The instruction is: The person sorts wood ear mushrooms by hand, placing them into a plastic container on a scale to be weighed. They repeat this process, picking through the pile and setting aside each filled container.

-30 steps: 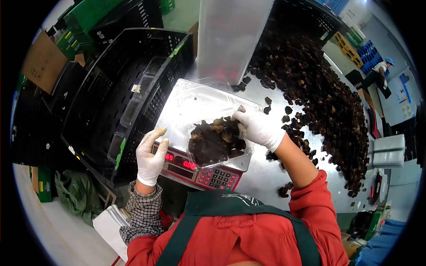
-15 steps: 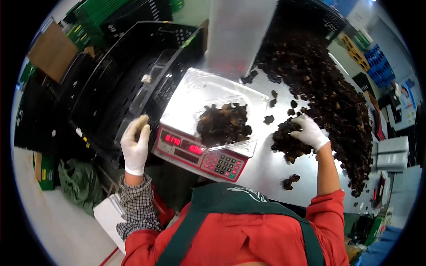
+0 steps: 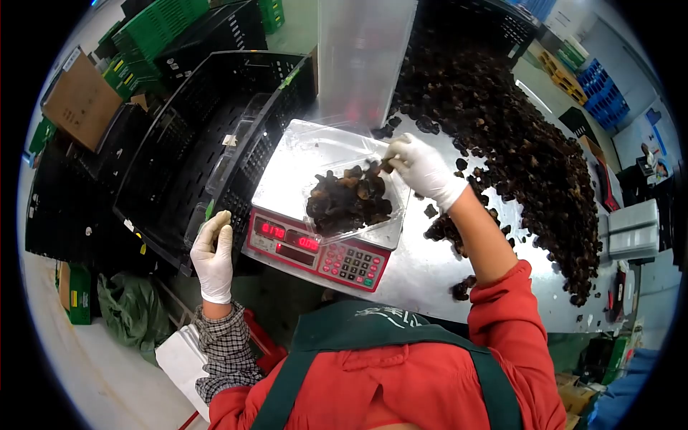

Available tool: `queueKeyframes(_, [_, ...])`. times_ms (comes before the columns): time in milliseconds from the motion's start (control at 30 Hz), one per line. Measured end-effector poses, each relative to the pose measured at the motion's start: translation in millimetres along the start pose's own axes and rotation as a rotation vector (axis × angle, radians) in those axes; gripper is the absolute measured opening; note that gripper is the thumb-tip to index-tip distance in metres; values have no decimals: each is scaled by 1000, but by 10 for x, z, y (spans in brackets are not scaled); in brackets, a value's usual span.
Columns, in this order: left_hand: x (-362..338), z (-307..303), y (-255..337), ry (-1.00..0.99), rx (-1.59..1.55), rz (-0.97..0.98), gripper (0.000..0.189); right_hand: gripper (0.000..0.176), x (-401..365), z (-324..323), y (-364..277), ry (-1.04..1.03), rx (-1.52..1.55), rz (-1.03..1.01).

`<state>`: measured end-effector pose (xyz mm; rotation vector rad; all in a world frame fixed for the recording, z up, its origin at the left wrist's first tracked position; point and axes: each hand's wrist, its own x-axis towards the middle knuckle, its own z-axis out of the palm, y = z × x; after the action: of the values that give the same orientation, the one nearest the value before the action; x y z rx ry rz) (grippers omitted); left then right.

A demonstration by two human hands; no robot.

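Observation:
My right hand (image 3: 424, 170), in a white glove, pinches a small dark mushroom piece (image 3: 385, 165), which looks like wood ear, over the far right edge of a clear plastic box (image 3: 369, 233). Inside the box lies a heap of similar dark mushrooms (image 3: 347, 201). The box sits on the steel pan of a red and white digital scale (image 3: 315, 251) with lit red digits. My left hand (image 3: 213, 261), also gloved, is held up left of the scale near a black crate, its fingers half curled, thumb slightly apart, with nothing visible in it.
A large pile of dark mushrooms (image 3: 530, 172) covers the right of the steel table (image 3: 423, 287). Behind the scale stands a tall stack of clear plastic boxes (image 3: 362, 64). The black crate (image 3: 172, 150) on the left holds some clear boxes. Green crates (image 3: 161, 32) are further back.
My right hand has moved left from the small mushroom heap on the table to the box on the scale, bringing a piece along. My left hand stays left of the scale, fingers slightly more curled.

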<state>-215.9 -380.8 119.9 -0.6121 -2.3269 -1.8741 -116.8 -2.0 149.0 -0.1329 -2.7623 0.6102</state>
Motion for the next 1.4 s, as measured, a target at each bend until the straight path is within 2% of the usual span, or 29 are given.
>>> queueKeyframes(33, [10,-11,-22,-3,-36,-25,23,9,-52,-159,-37,-18,59,104])
queueKeyframes(133, [84,78,-25,-21,-89,-25,22,7,-453,-616,-18,3,202,195])
queueKeyframes(167, [112,107,-29,-28,-99,-12,22,9,-678,-761,-23,34,110,186])
queueKeyframes(200, [147,155,-30,-33,-107,-3,21,11,-933,-907,15,-54,54,332])
queueKeyframes(233, [186,195,29,-33,-37,17,21,14,-1270,-918,140,48,104,285])
queueKeyframes(267, [228,222,35,-44,-19,42,21,14,-1566,-1055,18,-21,116,597])
queueKeyframes(300, [262,238,26,-54,0,61,21,17,-2048,-1096,259,-22,57,530])
queueKeyframes(333, [292,257,36,-56,2,62,22,19,-2455,-1211,230,-67,-40,744])
queueKeyframes(400, [353,296,19,-53,4,69,23,24,-3331,-1322,266,-26,165,960])
queueKeyframes(433, [365,322,5,-49,-35,48,24,25,-3726,-1390,240,-98,63,1070])
queueKeyframes(467, [373,344,13,-49,-49,40,25,21,-4174,-1427,291,-217,-54,1163])
queueKeyframes(500, [383,353,23,-53,-62,35,25,20,-4777,-1377,463,-219,88,1280])
queueKeyframes(567, [393,356,6,-63,-56,29,25,13,-5338,-1274,427,-190,178,1547])
queueKeyframes(633, [378,355,2,-67,-47,28,25,7,-5953,-1158,505,-272,209,1775])
queueKeyframes(667, [366,352,3,-64,-40,33,25,10,-6447,-1048,702,-380,145,1871])
queueKeyframes(700, [349,347,5,-58,-33,37,25,17,-6717,-1006,811,-632,-33,1673])
queueKeyframes(767, [318,332,8,-48,-60,19,25,20,-6408,-934,918,-384,-60,1473])
queueKeyframes(833, [278,327,37,-57,-33,16,24,21,-5532,-880,870,-160,-115,1267])
queueKeyframes(867, [254,315,64,-66,4,24,24,22,-4961,-906,828,-196,-91,1264])
queueKeyframes(900, [220,332,73,-83,33,32,24,23,-4687,-827,929,-107,-107,1124])
queueKeyframes(933, [188,335,28,-91,15,39,23,26,-4120,-816,733,-18,-31,1023])
queueKeyframes(1000, [103,338,10,-100,-63,-17,22,27,-3503,-585,851,-52,106,980])
queueKeyframes(1067, [7,287,-33,-96,-69,-71,23,25,-2728,-298,727,-103,51,686])
queueKeyframes(1100, [-45,254,-53,-88,-55,-96,23,26,-2271,-202,494,-159,177,614])
queueKeyframes(1133, [-104,232,-49,-73,-85,-120,24,26,-2091,95,567,-129,84,402])
queueKeyframes(1200, [-204,163,-70,-52,-93,-127,25,34,-1622,495,376,-214,79,430])
queueKeyframes(1267, [-289,87,-107,-31,-101,-138,25,30,-1348,778,216,-286,-41,359])
queueKeyframes(1300, [-328,31,-157,-19,-68,-130,24,26,-1352,1007,335,-223,-95,243])
queueKeyframes(1400, [-432,-122,-115,30,20,-112,24,20,-1286,990,469,-115,-6,372])
